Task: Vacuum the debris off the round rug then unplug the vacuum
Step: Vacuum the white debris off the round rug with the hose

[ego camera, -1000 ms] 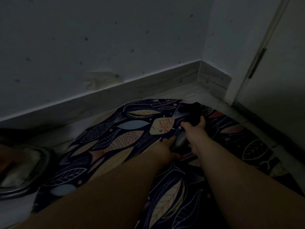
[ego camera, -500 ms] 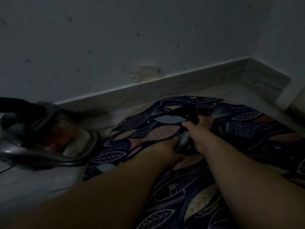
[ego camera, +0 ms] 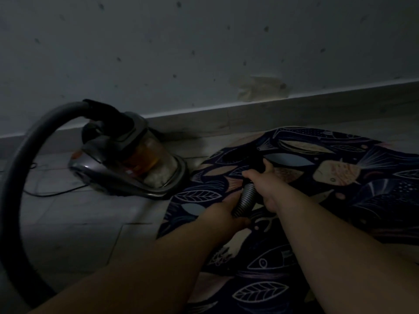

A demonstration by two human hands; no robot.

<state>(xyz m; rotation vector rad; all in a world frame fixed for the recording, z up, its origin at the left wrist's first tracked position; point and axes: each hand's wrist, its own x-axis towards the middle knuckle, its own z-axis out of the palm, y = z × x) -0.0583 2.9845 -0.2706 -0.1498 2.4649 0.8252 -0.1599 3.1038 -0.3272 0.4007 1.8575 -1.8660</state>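
**Both hands grip the hose (ego camera: 246, 199)**

The right hand (ego camera: 263, 184) clasps the hose's far end on the round rug (ego camera: 340, 177), near its left edge. The left hand (ego camera: 226, 214) curls round it just behind. The vacuum (ego camera: 131, 164) stands on the floor (ego camera: 79, 223) beside.

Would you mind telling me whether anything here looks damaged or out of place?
Yes: the wall has a pale, scuffed patch just above the baseboard, as if paint had peeled, and dark specks are scattered over it. The rug, vacuum and hose look ordinary.
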